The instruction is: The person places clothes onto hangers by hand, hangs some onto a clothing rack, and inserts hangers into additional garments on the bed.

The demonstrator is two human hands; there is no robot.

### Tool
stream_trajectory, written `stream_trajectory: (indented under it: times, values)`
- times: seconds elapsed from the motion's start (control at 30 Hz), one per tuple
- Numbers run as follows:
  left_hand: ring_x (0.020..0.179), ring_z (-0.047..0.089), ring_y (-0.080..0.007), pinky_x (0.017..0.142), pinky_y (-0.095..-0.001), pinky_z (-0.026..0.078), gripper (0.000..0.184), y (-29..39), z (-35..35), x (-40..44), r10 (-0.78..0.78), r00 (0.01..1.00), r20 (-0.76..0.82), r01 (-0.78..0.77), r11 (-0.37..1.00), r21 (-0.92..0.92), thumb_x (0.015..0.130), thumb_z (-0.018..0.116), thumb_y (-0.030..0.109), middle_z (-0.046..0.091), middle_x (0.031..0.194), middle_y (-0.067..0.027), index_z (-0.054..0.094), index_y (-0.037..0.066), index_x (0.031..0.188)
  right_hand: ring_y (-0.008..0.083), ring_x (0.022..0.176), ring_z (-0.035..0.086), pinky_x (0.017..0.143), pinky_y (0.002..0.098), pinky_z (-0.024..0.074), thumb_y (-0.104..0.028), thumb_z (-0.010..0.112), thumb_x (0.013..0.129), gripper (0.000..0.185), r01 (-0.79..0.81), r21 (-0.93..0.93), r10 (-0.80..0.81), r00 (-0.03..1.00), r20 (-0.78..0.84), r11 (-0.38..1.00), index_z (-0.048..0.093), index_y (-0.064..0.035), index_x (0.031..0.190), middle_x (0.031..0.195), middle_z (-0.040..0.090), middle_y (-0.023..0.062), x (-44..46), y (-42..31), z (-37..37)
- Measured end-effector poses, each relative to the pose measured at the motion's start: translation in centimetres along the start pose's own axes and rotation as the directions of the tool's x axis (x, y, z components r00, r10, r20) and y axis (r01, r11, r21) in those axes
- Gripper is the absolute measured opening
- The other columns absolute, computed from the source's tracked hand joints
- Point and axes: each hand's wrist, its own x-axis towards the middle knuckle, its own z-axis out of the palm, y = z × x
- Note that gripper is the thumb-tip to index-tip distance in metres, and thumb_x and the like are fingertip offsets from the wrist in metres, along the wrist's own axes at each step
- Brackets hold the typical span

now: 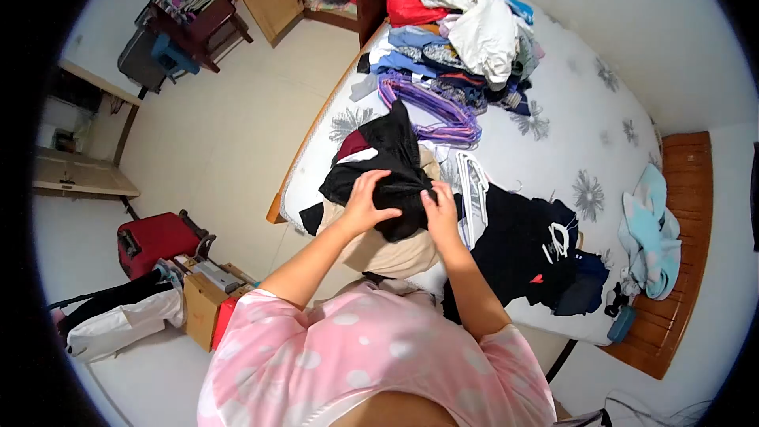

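A black garment (399, 146) with a dark red and white patch lies bunched at the near edge of the bed; its exact kind does not show. My left hand (364, 204) grips its left side, thumb and fingers on the fabric. On the right side of the same cloth, my right hand (441, 215) has its fingers closed on a fold. Beneath the black garment spreads a beige cloth (387, 255). White hangers (473, 190) lie just right of my right hand, and beside them is a black top (514, 245) with a small red heart.
Purple hangers (431, 115) lie beyond the garment, before a large pile of clothes (474, 39). A light blue cloth (652, 221) rests against the wooden headboard (684, 245). On the floor at left stand a red suitcase (162, 241) and a cardboard box (202, 304).
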Motion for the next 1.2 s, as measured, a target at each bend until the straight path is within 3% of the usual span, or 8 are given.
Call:
stream_trajectory:
  times: [0.1,0.27,0.47,0.57,0.67,0.8,0.93,1.2]
  values:
    - [0.134,0.029,-0.0370,0.110,-0.0476,0.028,0.110,0.5,-1.8,-1.0,-0.023,0.990,0.141,-0.001,0.986,0.169,0.053,0.088,0.033,0.030,0.145,-0.0160,0.028,0.016,0.145,0.0139,0.095,0.057,0.083,0.0267,0.0454,-0.027,0.050,0.098,0.030,-0.406,0.633,0.406,0.901,0.154,0.660,0.052,-0.0062,0.120,0.109,0.059,0.0055,1.0,-5.0,-3.0]
    - [0.135,0.024,-0.0392,0.110,-0.0490,0.027,0.115,-0.8,0.5,0.1,-0.039,0.998,-0.053,0.052,0.966,0.254,0.052,0.088,0.027,0.024,0.147,-0.0171,0.023,0.017,0.147,0.0259,0.111,0.057,0.097,0.0392,0.0440,-0.029,0.044,0.100,0.037,-0.163,0.893,0.233,0.970,0.067,0.420,0.052,0.0033,0.117,0.120,0.059,0.0151,1.5,-11.9,-9.1]
    - [0.112,0.053,-0.0331,0.097,-0.0383,0.041,0.046,1.8,2.1,4.2,0.109,0.990,0.086,-0.107,0.994,-0.032,0.077,0.065,0.008,0.058,0.116,-0.0159,0.052,0.007,0.122,0.0264,0.113,0.056,0.099,0.0398,0.0439,-0.030,0.042,0.101,0.042,-0.032,0.945,0.192,0.981,-0.033,0.326,0.051,0.0052,0.121,0.121,0.058,0.0160,0.6,-13.7,-15.1]
    - [0.101,0.058,-0.0255,0.090,-0.0327,0.043,0.031,4.9,1.7,5.7,-0.068,0.995,0.075,0.089,0.941,-0.328,0.085,0.052,0.005,0.062,0.104,-0.0118,0.054,0.002,0.115,0.0244,0.112,0.056,0.098,0.0382,0.0444,-0.026,0.043,0.100,0.038,0.043,0.900,0.208,0.967,-0.147,0.435,0.050,0.0035,0.122,0.120,0.059,0.0148,-0.1,-11.6,-16.7]
    - [0.088,0.057,-0.0111,0.077,-0.0258,0.047,0.015,9.5,-1.1,7.7,-0.117,0.965,0.234,0.260,0.514,-0.817,0.089,0.048,0.004,0.061,0.094,-0.0034,0.055,0.002,0.102,0.0216,0.117,0.050,0.094,0.0351,0.0442,-0.017,0.052,0.096,0.042,-0.146,0.756,0.379,0.915,-0.142,0.638,0.038,-0.0118,0.136,0.131,0.050,0.0111,-2.4,-9.5,-16.8]
    - [0.075,0.056,-0.0094,0.068,-0.0243,0.048,0.011,18.0,-5.0,7.6,-0.183,0.926,0.330,0.375,0.347,-0.860,0.092,0.049,0.009,0.059,0.088,-0.0008,0.055,0.004,0.101,0.0216,0.122,0.045,0.101,0.0345,0.0393,-0.007,0.065,0.084,0.060,-0.137,0.557,0.195,0.980,-0.047,0.819,0.039,-0.0118,0.138,0.139,0.042,0.0097,-4.2,-10.6,-13.9]
    - [0.077,0.055,-0.0083,0.067,-0.0236,0.047,0.011,18.7,-3.5,6.9,-0.104,0.864,0.493,0.470,0.517,-0.715,0.093,0.054,0.014,0.056,0.086,-0.0002,0.053,0.005,0.099,0.0195,0.123,0.046,0.103,0.0362,0.0366,-0.007,0.065,0.084,0.049,-0.036,0.357,-0.003,0.994,0.108,0.933,0.049,-0.0061,0.129,0.131,0.049,0.0073,-4.7,-13.8,-10.6]
    - [0.121,0.044,-0.0210,0.103,-0.0342,0.036,0.049,21.2,-6.7,4.2,0.175,0.851,0.495,0.140,0.833,-0.536,0.093,0.058,0.026,0.048,0.132,-0.0117,0.044,0.008,0.136,0.0303,0.095,0.062,0.083,0.0365,0.0464,0.003,0.049,0.081,0.029,-0.037,0.041,0.043,0.984,-0.172,0.998,0.050,-0.0038,0.109,0.099,0.062,0.0156,-3.6,-11.2,-8.3]
